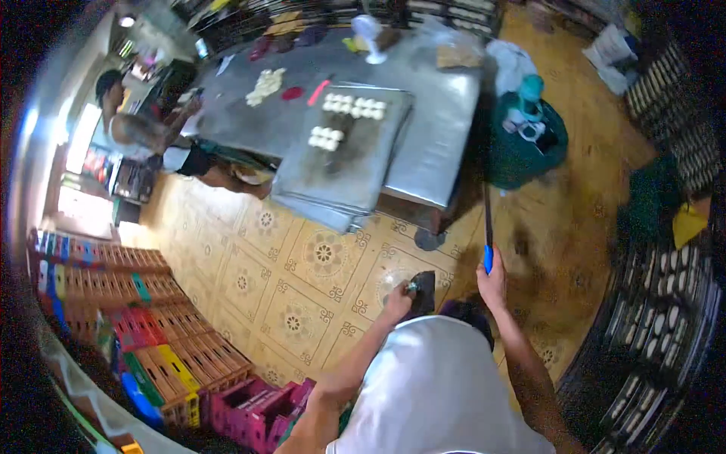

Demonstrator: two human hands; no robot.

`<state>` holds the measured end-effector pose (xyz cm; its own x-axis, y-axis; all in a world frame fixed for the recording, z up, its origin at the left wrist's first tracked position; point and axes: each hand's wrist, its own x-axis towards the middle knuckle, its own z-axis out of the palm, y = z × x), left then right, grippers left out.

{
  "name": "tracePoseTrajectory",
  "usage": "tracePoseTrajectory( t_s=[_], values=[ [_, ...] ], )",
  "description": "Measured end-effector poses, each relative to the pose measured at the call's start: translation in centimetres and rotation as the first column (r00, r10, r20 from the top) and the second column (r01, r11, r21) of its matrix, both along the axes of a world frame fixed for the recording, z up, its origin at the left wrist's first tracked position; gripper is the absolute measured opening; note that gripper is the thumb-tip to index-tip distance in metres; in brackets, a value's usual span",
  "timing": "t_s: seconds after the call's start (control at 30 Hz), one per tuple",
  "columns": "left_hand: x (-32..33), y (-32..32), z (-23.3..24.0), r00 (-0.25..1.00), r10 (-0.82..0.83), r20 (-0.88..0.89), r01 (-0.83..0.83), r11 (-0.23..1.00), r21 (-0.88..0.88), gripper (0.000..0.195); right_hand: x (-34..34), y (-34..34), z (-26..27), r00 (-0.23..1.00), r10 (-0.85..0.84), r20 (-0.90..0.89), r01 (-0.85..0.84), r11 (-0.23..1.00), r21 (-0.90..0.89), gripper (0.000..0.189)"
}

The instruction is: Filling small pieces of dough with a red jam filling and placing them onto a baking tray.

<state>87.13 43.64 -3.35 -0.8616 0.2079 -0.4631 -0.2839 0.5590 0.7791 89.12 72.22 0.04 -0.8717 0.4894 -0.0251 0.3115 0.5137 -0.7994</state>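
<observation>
My left hand (400, 301) is closed around the greenish grip of a dark, flat, wide-bladed tool (424, 290), low in front of my body; its exact kind cannot be told. My right hand (492, 284) grips the blue end (488, 260) of a long thin dark stick, which points away from me towards a dark green bin (530, 159). Ahead, a stack of metal baking trays (351, 181) overhangs the edge of a metal-topped table (437, 147). Small pale dough pieces (354, 106) lie in two groups on the top tray.
Another person (136, 133) stands at the table's left side. Stacked crates (187, 357) and purple crates (255, 408) line the lower left. Racks holding pale dough pieces (663, 318) flank the right. More dough (265, 86) and a white fan (368, 34) are on the table. Patterned floor tiles (323, 252) lie between.
</observation>
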Motion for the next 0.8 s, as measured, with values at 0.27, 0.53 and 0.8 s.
tracePoseTrajectory(
  t_s=[0.27,0.53,0.8],
  values=[
    [-0.3,-19.3,1.9,0.692,0.51,0.511,-0.702,0.639,0.314,0.029,-18.2,-7.2,-1.9,0.962,0.169,-0.213,-0.143,0.981,0.131,0.052],
    [-4.2,-29.8,9.3,0.483,0.63,0.608,-0.807,0.051,0.588,0.021,-28.4,-14.1,3.4,0.933,0.338,-0.125,-0.26,0.872,0.415,0.033],
    [-13.8,-33.0,12.9,0.455,0.618,0.641,-0.77,-0.088,0.632,0.02,-24.3,-38.7,8.7,0.618,0.783,-0.072,-0.688,0.495,-0.531,0.03]
  ],
)
